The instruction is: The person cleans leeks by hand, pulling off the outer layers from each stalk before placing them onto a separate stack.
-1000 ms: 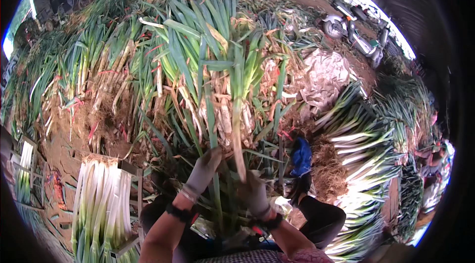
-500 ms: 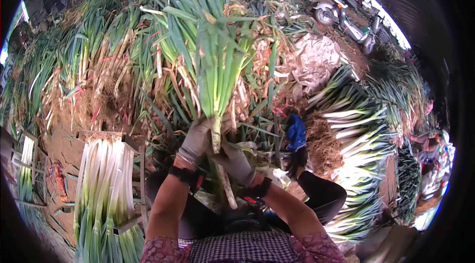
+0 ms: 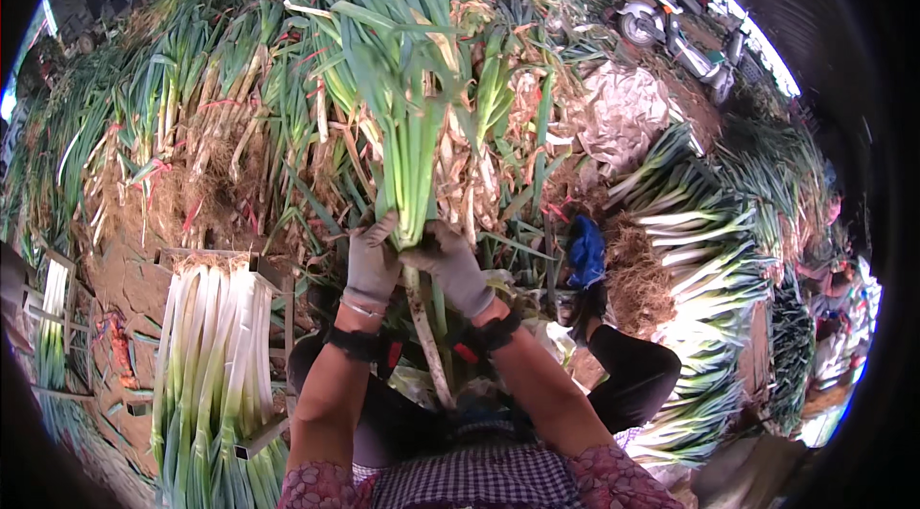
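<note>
Both my hands wear pale grey work gloves and meet at the lower end of a leafy green leek (image 3: 414, 178) in front of me. My left hand (image 3: 372, 265) grips its left side with curled fingers. On the right side my right hand (image 3: 452, 267) closes on the same leek, thumb and fingers near the base of the leaves. Its green leaves fan up and away from me. Below the hands a pale, dirty stalk (image 3: 427, 341) slants down toward my lap; whether it joins the held leek I cannot tell.
Trimmed leeks (image 3: 216, 346) fill a metal rack at left. A long row of cleaned leeks (image 3: 700, 289) lies at right. Untrimmed leeks (image 3: 206, 140) with brown roots heap up ahead, beside a crumpled pale sheet (image 3: 623, 116). A blue cloth-like thing (image 3: 586, 252) sits near my right knee.
My hands have moved apart to either side of the leek's leaf base; the right hand has risen. The leek's lower end, which showed between the hands, is now mostly covered. The view has shifted slightly.
</note>
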`<state>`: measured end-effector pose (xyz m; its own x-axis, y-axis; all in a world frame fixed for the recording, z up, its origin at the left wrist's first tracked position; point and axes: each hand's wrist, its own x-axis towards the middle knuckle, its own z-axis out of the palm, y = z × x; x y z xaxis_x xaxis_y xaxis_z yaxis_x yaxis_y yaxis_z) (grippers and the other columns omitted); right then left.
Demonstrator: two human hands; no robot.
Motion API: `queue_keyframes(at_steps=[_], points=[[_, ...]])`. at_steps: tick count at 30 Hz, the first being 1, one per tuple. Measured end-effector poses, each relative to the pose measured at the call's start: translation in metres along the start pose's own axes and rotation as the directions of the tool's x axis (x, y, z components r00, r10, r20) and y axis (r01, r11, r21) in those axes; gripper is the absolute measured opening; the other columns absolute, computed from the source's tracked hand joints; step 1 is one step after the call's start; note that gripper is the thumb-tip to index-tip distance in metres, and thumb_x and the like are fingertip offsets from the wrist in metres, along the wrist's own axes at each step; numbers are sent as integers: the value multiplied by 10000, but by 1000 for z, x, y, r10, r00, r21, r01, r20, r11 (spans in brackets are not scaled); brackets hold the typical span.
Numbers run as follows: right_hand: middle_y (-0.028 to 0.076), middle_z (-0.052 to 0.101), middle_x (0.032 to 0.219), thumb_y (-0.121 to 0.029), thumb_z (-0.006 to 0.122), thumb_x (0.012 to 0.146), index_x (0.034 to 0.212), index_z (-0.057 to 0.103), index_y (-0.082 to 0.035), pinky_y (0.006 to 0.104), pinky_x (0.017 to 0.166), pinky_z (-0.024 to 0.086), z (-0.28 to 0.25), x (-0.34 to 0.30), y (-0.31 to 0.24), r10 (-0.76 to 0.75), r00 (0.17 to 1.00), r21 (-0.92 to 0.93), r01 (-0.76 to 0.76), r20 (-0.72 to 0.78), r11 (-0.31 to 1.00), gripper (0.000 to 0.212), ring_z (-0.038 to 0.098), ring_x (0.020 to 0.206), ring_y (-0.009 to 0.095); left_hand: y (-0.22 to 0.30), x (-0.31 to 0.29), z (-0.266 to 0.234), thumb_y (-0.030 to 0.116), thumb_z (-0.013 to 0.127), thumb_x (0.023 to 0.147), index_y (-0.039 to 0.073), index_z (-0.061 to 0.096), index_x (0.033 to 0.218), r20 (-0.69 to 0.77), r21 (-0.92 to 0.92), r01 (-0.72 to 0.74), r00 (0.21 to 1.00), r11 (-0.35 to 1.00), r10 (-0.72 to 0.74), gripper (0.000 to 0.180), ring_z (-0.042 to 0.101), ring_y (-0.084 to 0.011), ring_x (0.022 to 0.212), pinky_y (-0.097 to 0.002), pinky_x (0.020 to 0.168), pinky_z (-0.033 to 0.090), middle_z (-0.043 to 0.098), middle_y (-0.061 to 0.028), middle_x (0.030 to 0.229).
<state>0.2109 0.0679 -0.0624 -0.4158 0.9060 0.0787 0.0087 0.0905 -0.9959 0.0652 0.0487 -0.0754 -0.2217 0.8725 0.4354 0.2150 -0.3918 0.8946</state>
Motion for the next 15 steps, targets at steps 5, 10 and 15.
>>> queue_keyframes(at_steps=[5,10,15], points=[[183,651,936,-247,748,734,1105,563,18,349,777,496,28,-6,-8,-88,994,-326,63,-63,943,492,648,860,241,46,0,-6,173,668,891,-49,607,1072,-123,-694,253,881,674,-457,293,620,-132,796,-273,689,511,658,-82,954],[192,668,959,-332,712,771,1216,563,-68,396,758,518,28,-82,6,254,941,-498,-114,224,859,539,659,874,341,4,-6,-50,213,675,898,2,592,744,-462,-205,331,797,921,-389,273,437,-102,583,-282,533,380,454,7,652],[150,605,1200,-382,626,866,1361,449,-74,339,864,482,-81,-171,83,333,804,-615,51,493,787,609,629,1017,264,-3,8,-50,152,570,944,-93,560,1092,-184,-675,265,843,688,-505,287,655,-261,809,-473,842,565,628,-156,936]])
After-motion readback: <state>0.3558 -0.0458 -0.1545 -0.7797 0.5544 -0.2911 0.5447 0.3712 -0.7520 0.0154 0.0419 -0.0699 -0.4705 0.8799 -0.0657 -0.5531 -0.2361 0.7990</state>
